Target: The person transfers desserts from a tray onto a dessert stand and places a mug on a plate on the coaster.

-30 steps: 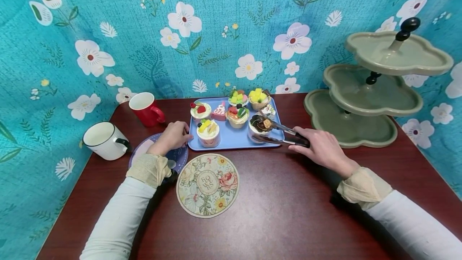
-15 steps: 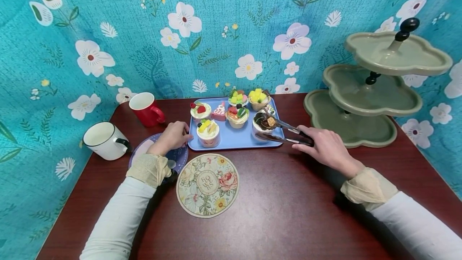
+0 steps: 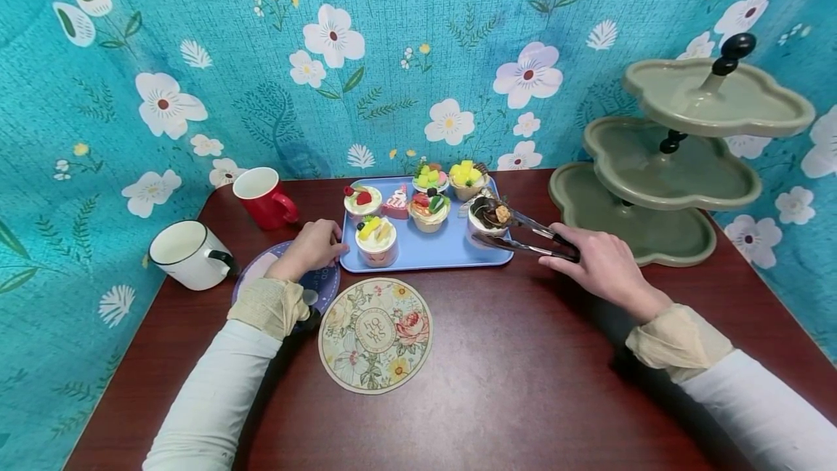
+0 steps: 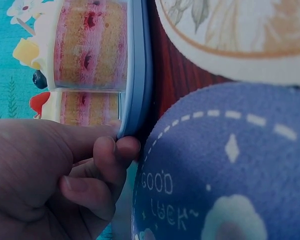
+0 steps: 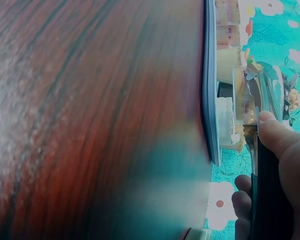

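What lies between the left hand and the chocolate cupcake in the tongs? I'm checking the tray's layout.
In the head view, between the left hand and the chocolate cupcake stands the yellow-fruit cake on the blue tray.

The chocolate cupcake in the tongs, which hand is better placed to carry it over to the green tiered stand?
Right. The right hand already grips the metal tongs closed around the chocolate-topped cupcake, beside the green three-tier stand. The left hand is holding the blue tray's far edge.

six cupcakes (image 3: 375, 237), two mugs (image 3: 264, 197), two coasters (image 3: 375, 334), one tray (image 3: 425, 251), one tongs (image 3: 531, 238), one tiered stand (image 3: 673, 158).
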Available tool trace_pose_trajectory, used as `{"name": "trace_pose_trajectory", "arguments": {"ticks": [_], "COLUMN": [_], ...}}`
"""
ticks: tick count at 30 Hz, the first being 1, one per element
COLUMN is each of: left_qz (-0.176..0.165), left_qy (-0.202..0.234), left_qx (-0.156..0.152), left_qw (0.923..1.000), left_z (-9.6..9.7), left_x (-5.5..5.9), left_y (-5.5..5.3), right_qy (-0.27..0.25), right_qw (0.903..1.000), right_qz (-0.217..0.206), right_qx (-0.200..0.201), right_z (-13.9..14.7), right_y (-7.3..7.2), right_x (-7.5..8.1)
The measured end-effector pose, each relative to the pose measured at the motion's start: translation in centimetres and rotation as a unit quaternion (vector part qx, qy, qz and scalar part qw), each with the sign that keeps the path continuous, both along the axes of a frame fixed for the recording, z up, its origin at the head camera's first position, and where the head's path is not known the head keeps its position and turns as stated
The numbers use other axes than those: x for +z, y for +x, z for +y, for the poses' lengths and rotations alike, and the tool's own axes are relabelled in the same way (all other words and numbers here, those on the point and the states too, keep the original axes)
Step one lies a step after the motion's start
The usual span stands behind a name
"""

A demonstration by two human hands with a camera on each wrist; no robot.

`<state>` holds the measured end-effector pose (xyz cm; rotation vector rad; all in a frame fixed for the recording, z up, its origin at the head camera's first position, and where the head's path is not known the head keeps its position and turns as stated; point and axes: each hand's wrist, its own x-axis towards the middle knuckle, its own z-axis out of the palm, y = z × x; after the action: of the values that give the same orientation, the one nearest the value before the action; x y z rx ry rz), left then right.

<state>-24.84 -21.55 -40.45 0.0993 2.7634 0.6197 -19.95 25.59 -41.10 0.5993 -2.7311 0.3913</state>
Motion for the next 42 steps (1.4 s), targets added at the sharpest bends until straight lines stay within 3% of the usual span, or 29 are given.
{"name": "trace_pose_trajectory", "arguments": {"ticks": [27, 34, 42], "left_qz": [-0.001, 0.016, 0.01], "left_qy": [-0.002, 0.001, 0.0], "left_qx": [0.0, -0.009, -0.008], "left_qw": [1.0, 0.9998, 0.9999], "left_z": [-0.1, -0.1, -0.1], "left_x": [0.0, 0.0, 0.0], "left_y": [0.0, 0.1, 0.1], "right_qy": [-0.002, 0.01, 0.021], "right_qw": [0.9977, 0.9963, 0.994], "right_qz": [-0.022, -0.035, -0.049], "right_qx": [-0.063, -0.078, -0.096], "right_z": [3.4, 4.7, 6.1], "right_y": [0.6, 0.5, 0.3], "right_x": [1.5, 1.8, 1.8]}}
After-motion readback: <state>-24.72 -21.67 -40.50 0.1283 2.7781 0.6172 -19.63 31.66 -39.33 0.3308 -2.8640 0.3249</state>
